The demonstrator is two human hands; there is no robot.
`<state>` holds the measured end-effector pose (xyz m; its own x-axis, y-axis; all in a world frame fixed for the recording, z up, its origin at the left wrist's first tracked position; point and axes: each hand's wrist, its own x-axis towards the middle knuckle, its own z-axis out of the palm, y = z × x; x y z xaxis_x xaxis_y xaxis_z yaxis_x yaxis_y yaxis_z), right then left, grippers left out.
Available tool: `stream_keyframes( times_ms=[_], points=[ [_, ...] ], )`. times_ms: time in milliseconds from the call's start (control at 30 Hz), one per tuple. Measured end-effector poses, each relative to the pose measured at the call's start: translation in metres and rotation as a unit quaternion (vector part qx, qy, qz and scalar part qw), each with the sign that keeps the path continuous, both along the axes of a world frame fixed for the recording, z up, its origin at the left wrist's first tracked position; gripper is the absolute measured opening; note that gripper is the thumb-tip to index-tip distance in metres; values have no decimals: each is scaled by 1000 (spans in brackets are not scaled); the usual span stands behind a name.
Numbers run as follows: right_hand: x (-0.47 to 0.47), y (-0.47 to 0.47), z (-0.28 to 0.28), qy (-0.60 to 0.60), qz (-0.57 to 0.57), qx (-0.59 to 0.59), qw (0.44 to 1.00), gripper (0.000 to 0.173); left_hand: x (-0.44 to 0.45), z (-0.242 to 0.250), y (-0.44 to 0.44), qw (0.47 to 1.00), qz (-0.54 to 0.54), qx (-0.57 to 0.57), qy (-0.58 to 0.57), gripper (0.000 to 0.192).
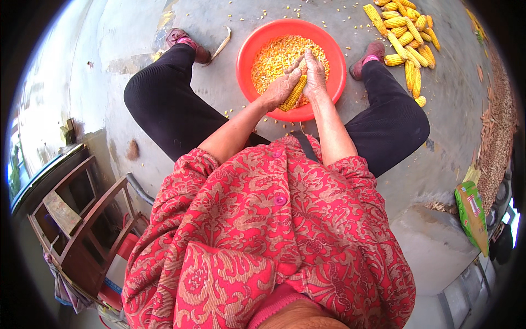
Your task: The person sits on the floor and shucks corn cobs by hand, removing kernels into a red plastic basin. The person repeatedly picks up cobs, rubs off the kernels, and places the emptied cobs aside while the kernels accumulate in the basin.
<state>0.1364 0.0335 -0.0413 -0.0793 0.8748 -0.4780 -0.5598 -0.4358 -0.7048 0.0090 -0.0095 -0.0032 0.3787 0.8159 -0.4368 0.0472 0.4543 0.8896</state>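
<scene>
Over a red plastic basin [291,117] on the floor, both my hands are around one ear of corn [295,94]. My left hand [283,87] grips it from the left side. Pressed against its right side is my right hand [314,74], fingers pointing away from me. Yellow kernels cover the ear's near end. Between my fingers its far end looks paler, though the hands partly hide it. Loose corn kernels [269,61] fill the basin's bottom below the hands.
A pile of corn ears [407,39] lies beyond my right shoe [367,59]. Loose kernels and a dry husk [222,45] are scattered on the concrete floor [123,33]. At left stands a wooden frame [88,218]; at right, a green packet [470,214].
</scene>
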Motion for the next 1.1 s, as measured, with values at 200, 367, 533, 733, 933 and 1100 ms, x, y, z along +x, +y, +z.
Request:
stream_keyframes(
  times_ms=[200, 367, 533, 733, 933, 1100],
  points=[
    [-14, -3, 4, -74, -40, -9, 996, 21, -3, -19, 2, 987, 38, -39, 148, 54],
    [-25, -8, 14, -94, -24, 31, 995, 17, -5, -18, -2, 973, 72, 1, 219, 53],
    [-4, 0, 14, -39, -1, -3, 999, 18, -3, -15, 3, 992, 106, -11, 75, 67],
    [22, 12, 3, 41, -57, -115, 991, 26, -3, -7, 9, 961, 130, -194, -146, 91],
    [23, 13, -15, 71, -73, -134, 986, 24, -15, 7, 5, 996, -56, -69, -3, 65],
    [17, 12, -21, 35, -73, -97, 992, 19, -13, -8, 1, 995, 12, -79, 63, 51]
  ],
)
